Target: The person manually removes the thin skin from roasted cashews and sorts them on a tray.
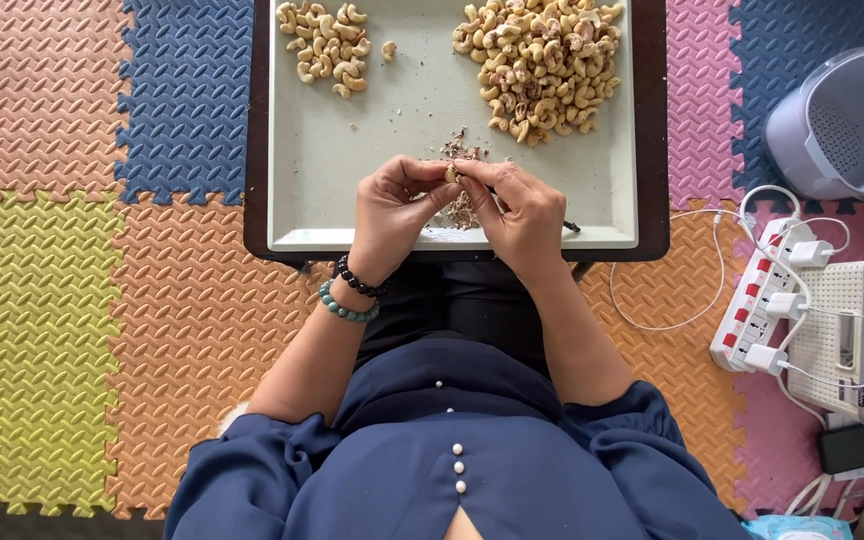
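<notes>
Two hands meet over a pale tray [302, 215] on a dark low table [255, 150]. The big pile of nuts [540, 60] sits at the far right of the tray, and a small pile of clean nuts [324, 45] at the far left. The left hand [389, 215] and right hand [524, 215] both pinch one nut [450, 174] tightly between their fingertips. Soft, slow picking seems best, so it does not break. Peel bits [462, 150] lie under the hands. A power strip [757, 300] with white cords lies well apart, not in the way.
</notes>
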